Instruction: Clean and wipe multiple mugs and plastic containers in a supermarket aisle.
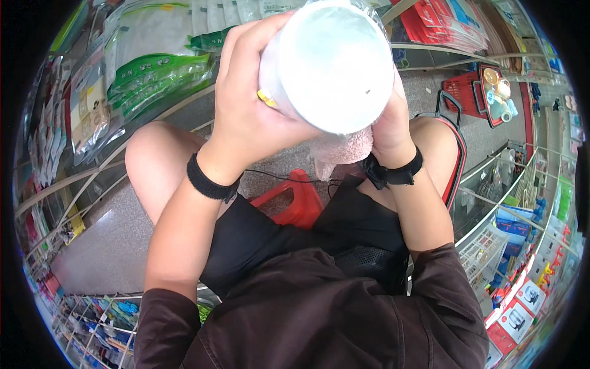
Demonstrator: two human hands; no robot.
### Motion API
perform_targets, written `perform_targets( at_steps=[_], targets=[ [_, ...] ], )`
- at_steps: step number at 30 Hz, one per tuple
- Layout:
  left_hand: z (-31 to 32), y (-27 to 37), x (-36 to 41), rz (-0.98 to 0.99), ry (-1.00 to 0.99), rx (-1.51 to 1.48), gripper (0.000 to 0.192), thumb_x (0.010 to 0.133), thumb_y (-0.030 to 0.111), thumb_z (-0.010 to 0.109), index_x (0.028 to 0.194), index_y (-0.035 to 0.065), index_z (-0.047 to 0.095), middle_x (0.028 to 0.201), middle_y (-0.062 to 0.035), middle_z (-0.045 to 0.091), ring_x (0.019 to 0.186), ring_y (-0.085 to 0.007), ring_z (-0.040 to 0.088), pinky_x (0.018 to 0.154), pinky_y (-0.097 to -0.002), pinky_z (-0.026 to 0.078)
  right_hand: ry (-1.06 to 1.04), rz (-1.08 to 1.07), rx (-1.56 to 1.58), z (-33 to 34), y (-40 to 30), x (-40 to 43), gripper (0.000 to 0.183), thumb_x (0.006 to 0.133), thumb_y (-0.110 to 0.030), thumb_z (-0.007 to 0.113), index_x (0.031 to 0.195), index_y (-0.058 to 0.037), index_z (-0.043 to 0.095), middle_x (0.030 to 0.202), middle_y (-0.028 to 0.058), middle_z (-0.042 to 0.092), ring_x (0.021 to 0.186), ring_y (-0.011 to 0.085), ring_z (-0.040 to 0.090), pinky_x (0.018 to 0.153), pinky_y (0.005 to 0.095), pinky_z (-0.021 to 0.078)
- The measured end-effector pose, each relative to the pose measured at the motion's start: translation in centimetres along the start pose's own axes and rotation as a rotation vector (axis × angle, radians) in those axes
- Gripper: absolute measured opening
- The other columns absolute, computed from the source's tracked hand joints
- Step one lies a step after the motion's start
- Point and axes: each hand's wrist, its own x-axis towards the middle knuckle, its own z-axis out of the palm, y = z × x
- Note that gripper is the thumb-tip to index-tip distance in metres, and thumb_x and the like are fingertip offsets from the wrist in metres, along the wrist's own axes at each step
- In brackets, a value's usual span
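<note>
A white round tub or canister [336,69], its flat end towards me, is raised close to my view, with clear plastic film along its upper edge. My left hand [249,97] grips its left side, the thumb along the bottom. A small yellow sticker [266,98] shows beside that palm. On the other side my right hand [392,120] is against the tub, its fingers mostly hidden behind it. A fluffy pink cloth [345,150] hangs below the tub, next to the right palm; whether the fingers grip it is hidden.
Packaged bags with green labels [161,69] fill the shelf at upper left. Red packets [442,27] lie on a shelf at upper right. A red shopping basket [465,90] with goods stands on the floor. Between my legs shows a red plastic stool [297,203]. Wire racks [488,207] line the right.
</note>
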Motion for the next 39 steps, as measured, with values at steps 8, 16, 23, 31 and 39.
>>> perform_targets(
  at_steps=[8,16,23,31,39],
  targets=[
    [0.1,1.6,3.0,-0.173,-0.133,-0.475,0.062,0.065,0.018,0.088,0.119,0.0016,0.062,0.109,-0.0120,0.068,0.100,-0.0227,0.066,0.089,-0.0355,0.053,0.022,-0.062,-0.087,0.4,0.0,-0.3,0.035,0.101,-0.010,0.049,0.134,0.0007,0.047,0.124,0.0116,0.061,0.113,0.0156,0.060,0.097,0.0297,0.0488],
    [1.2,0.3,3.7,-0.338,-0.215,-0.826,0.047,0.073,0.014,0.085,0.114,0.0002,0.067,0.103,-0.0105,0.074,0.095,-0.0164,0.069,0.087,-0.0324,0.055,0.028,-0.072,-0.104,0.4,0.1,-0.4,0.033,0.100,-0.011,0.051,0.131,0.0000,0.048,0.124,0.0118,0.061,0.112,0.0155,0.060,0.096,0.0296,0.0498],
    [0.1,-0.1,-0.1,-0.136,-0.118,-0.227,0.098,0.058,0.021,0.097,0.136,-0.0028,0.043,0.124,-0.0126,0.062,0.114,-0.0229,0.062,0.100,-0.0343,0.048,-0.001,-0.087,-0.087,0.2,0.3,-0.1,0.034,0.099,-0.012,0.053,0.131,-0.0003,0.049,0.122,0.0116,0.062,0.110,0.0146,0.061,0.094,0.0285,0.0502],
    [-1.5,0.7,0.3,-0.791,-0.280,-0.932,0.063,0.086,0.035,0.076,0.131,-0.0020,0.052,0.117,-0.0093,0.066,0.108,-0.0159,0.063,0.091,-0.0336,0.052,-0.187,-0.408,-1.244,-3.0,-2.2,1.3,0.030,0.085,-0.005,0.066,0.113,0.0000,0.057,0.108,0.0115,0.062,0.101,0.0245,0.062,0.089,0.0318,0.0486],
    [-1.9,1.9,-1.6,-1.252,-0.377,-0.955,0.070,0.093,0.064,0.052,0.132,0.0063,0.055,0.112,-0.0084,0.067,0.096,-0.0173,0.066,0.083,-0.0330,0.053,-0.414,-0.400,-1.411,-3.8,-2.1,-0.2,0.037,0.075,-0.008,0.073,0.111,-0.0100,0.061,0.110,0.0091,0.061,0.094,0.0326,0.066,0.076,0.0395,0.0550]
  ],
)
